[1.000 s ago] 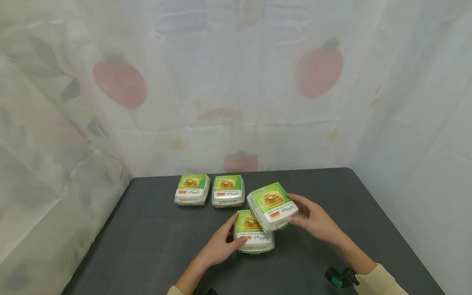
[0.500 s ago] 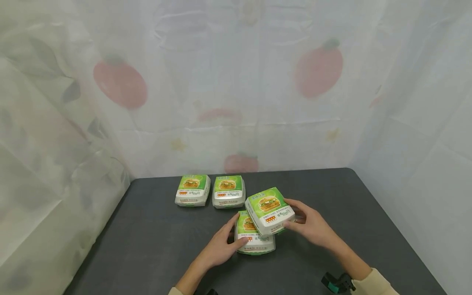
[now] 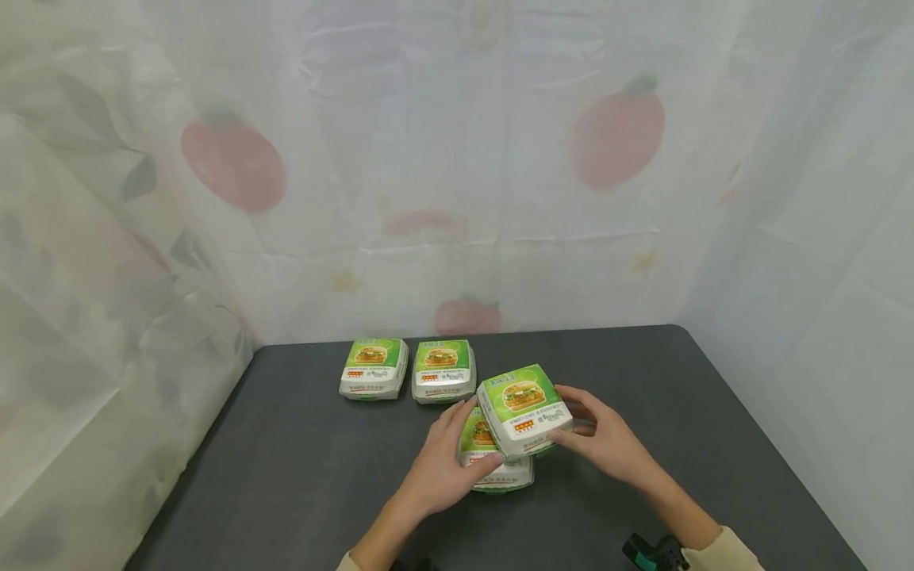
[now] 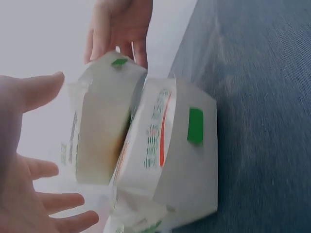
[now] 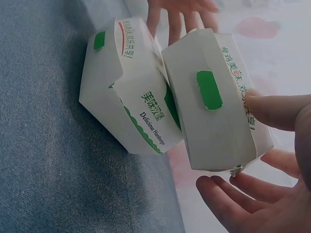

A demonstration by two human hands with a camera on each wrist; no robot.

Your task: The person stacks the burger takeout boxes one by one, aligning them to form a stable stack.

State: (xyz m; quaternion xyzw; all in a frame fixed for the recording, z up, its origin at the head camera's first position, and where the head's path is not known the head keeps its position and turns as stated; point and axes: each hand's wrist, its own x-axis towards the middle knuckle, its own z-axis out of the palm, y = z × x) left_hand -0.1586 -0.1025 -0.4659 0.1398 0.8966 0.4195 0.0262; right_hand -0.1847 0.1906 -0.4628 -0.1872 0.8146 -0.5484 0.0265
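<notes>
In the head view my right hand [image 3: 608,438] grips a green and white paper hamburger box [image 3: 524,412] by its right side. This box sits tilted and turned over the top of a second hamburger box [image 3: 508,476], which lies on the table and is partly covered. My left hand [image 3: 439,469] is beside the left of the two boxes, its fingers spread. The left wrist view shows its fingers [image 4: 63,201] apart from both boxes. In the right wrist view my right thumb [image 5: 277,110] presses the upper box's top, with the fingers round its near side.
Two more hamburger boxes, one on the left [image 3: 373,369] and one nearer the middle [image 3: 443,371], stand side by side at the back of the dark table [image 3: 307,492]. A pale printed curtain [image 3: 457,159] hangs behind and along both sides.
My right hand has brought the upper box down and slightly left onto the lower one. My left hand has let go of the lower box and moved right and up towards the upper box.
</notes>
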